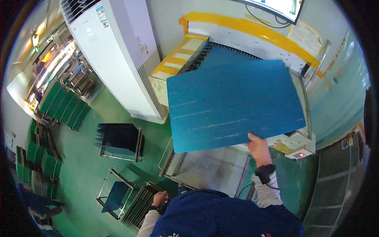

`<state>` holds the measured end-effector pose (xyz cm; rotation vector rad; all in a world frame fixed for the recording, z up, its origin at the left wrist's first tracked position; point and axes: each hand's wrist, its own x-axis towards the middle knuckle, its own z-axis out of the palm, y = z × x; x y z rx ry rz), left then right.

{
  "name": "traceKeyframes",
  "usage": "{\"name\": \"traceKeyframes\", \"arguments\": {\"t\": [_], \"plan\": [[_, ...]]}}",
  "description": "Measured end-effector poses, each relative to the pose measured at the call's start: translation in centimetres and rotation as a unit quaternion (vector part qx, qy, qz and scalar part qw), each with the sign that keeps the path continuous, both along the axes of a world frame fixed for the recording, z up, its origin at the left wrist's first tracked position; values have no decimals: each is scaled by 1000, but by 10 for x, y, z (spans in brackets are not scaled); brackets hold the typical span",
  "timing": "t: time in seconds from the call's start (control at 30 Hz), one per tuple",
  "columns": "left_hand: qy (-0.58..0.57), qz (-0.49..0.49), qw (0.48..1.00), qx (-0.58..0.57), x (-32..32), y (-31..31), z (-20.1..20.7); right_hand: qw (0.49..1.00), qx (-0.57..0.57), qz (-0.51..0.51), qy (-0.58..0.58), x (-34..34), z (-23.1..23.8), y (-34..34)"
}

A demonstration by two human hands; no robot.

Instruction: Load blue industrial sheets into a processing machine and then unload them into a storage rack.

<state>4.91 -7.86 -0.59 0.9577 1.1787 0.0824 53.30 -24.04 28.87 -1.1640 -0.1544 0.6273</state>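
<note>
A large flat blue panel (233,104) with rows of small marks is gripped at its near edge by my right hand (259,148), thumb on top. It is held tilted over a machine with a toothed bed, where another blue sheet (231,55) lies farther back. My left hand (159,198) is low beside my body, fingers curled, at the end of a slotted metal rack (139,207). What those fingers hold, if anything, is hidden. Below the panel is a pale flat bed (211,168) with toothed side rails.
A tall white air conditioner (114,51) stands left of the machine. On the green floor are a rack of dark panels (118,138) and a frame holding one blue panel (115,196). Green panel stacks (63,103) stand far left. A screen (276,8) hangs above.
</note>
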Motion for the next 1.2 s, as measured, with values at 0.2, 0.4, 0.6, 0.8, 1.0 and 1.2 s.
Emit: {"name": "traceKeyframes", "arguments": {"t": [0.2,0.4,0.6,0.8,1.0,1.2], "plan": [[38,-63,992,105,6,1,21,983,69,1,171,-8,-43,-8],[58,-60,994,65,6,4,26,975,129,-17,180,-18,-38,0],[61,16,998,-10,5,4,11,971,131,-42,193,-16,-53,15],[43,51,997,-31,-5,-4,0,957,145,-64,242,-11,-79,29],[16,72,994,-85,-10,-7,-6,968,118,36,217,-14,-84,36],[13,55,996,-70,-5,-10,1,964,125,33,231,-11,-90,40]]}}
